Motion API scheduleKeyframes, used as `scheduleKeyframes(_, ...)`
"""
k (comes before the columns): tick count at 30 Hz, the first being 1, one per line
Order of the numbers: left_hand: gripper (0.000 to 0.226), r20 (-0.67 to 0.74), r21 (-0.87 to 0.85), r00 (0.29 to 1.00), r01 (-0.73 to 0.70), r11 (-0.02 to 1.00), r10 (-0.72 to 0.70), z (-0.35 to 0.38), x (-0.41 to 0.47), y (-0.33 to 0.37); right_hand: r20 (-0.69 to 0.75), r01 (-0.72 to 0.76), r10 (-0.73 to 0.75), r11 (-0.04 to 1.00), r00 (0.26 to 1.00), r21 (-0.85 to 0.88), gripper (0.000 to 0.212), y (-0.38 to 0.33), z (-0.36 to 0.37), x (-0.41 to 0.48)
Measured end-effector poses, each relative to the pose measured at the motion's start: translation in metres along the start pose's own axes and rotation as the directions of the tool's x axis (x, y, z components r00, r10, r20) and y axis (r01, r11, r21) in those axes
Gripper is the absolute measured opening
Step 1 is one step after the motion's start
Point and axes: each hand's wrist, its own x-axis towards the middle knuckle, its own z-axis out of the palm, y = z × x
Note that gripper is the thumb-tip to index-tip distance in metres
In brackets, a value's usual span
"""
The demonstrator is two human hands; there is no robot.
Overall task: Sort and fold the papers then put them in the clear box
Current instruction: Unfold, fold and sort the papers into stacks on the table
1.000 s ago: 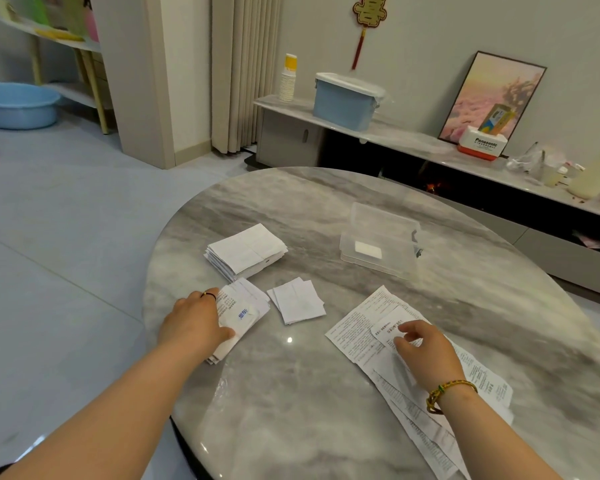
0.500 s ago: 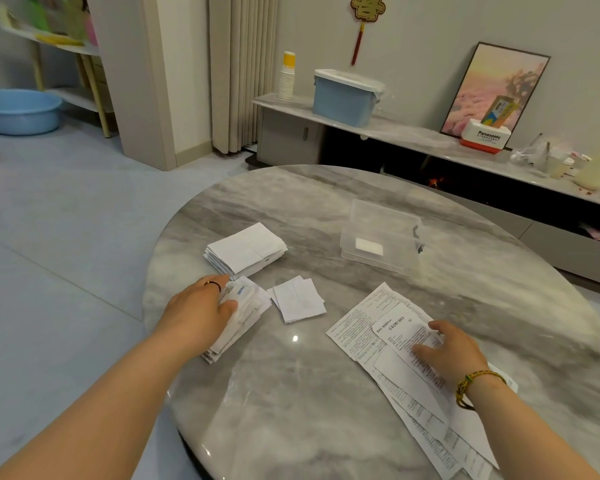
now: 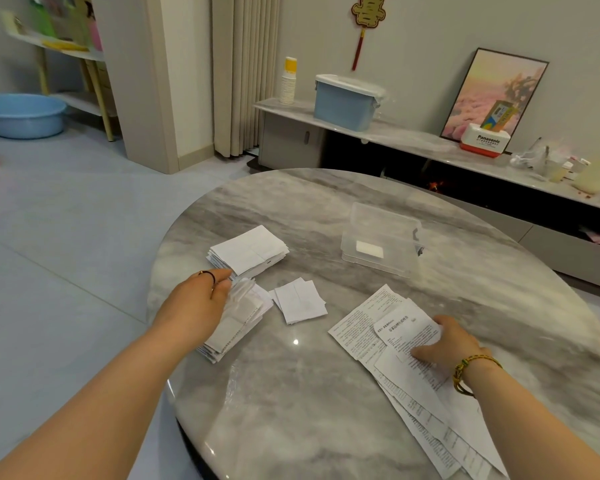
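Having been ruffled, the limp folded stack (image 3: 238, 318) is clutched by the left grip (image 3: 194, 306); flat printed sheets (image 3: 364, 329) are pressed by the loose-fingered right grip (image 3: 445, 344); the clear box (image 3: 383, 223) is set beyond on the marble desk (image 3: 326, 393).

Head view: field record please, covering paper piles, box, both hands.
left hand: on near pile, hold unclear
right hand: resting flat on unfolded sheets
near pile: top papers blurred
unfolded sheets: printed, fanned, right side of table
small pile: folded, between near pile and unfolded sheets
far stack: folded, beyond left hand
clear box: open top, holds one folded paper
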Motion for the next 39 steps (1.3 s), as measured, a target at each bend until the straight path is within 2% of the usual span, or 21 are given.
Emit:
scheduleKeyframes(2,0.037,-0.027,-0.042,1.000,-0.012,0.999,0.011,-0.001,-0.002,0.002,0.000,-0.010,0.011,0.994,1.000,0.107,0.050,0.002,-0.001,0.001)
scheduleKeyframes(5,0.034,-0.097,-0.121,0.993,-0.073,0.990,0.061,-0.002,-0.007,0.009,-0.036,0.070,-0.064,0.979,0.997,0.190,0.007,0.003,-0.007,-0.007)
scheduleKeyframes(6,0.032,-0.123,-0.148,0.989,-0.105,0.984,0.087,-0.002,-0.009,0.013,-0.049,0.101,-0.092,0.970,0.995,0.223,0.007,0.003,-0.010,-0.011)
scheduleKeyframes(9,0.023,-0.166,-0.239,0.968,-0.224,0.945,0.188,0.000,-0.022,0.028,-0.106,0.186,-0.157,0.913,0.982,0.362,0.025,0.003,-0.019,-0.025)
scheduleKeyframes(12,0.022,-0.076,-0.368,0.966,-0.256,0.894,0.246,0.011,-0.034,0.042,-0.173,0.240,-0.174,0.815,0.969,0.527,0.027,0.003,-0.023,-0.041)
scheduleKeyframes(14,0.028,0.100,-0.431,0.963,-0.185,0.883,0.251,0.024,-0.041,0.050,-0.162,0.241,-0.178,0.715,0.971,0.656,0.022,0.003,-0.020,-0.052)
scheduleKeyframes(16,0.028,0.267,-0.435,0.931,-0.114,0.893,0.249,0.040,-0.045,0.056,-0.108,0.205,-0.192,0.616,0.975,0.761,0.018,0.002,-0.015,-0.059)
scheduleKeyframes(20,0.024,0.428,-0.497,0.884,0.058,0.866,0.186,0.060,-0.047,0.066,-0.001,0.126,-0.266,0.454,0.964,0.882,0.016,-0.003,-0.003,-0.067)
scheduleKeyframes(23,0.017,0.493,-0.546,0.857,0.168,0.821,0.153,0.064,-0.043,0.075,0.052,0.088,-0.331,0.394,0.942,0.915,0.014,-0.006,0.003,-0.067)
scheduleKeyframes(30,0.022,0.535,-0.597,0.838,0.286,0.749,0.107,0.072,-0.036,0.083,0.122,0.043,-0.410,0.370,0.904,0.928,0.016,-0.003,0.005,-0.061)
scheduleKeyframes(39,0.026,0.628,-0.688,0.769,0.475,0.550,0.121,0.073,-0.029,0.085,0.126,-0.038,-0.493,0.184,0.861,0.982,0.026,0.000,-0.003,-0.056)
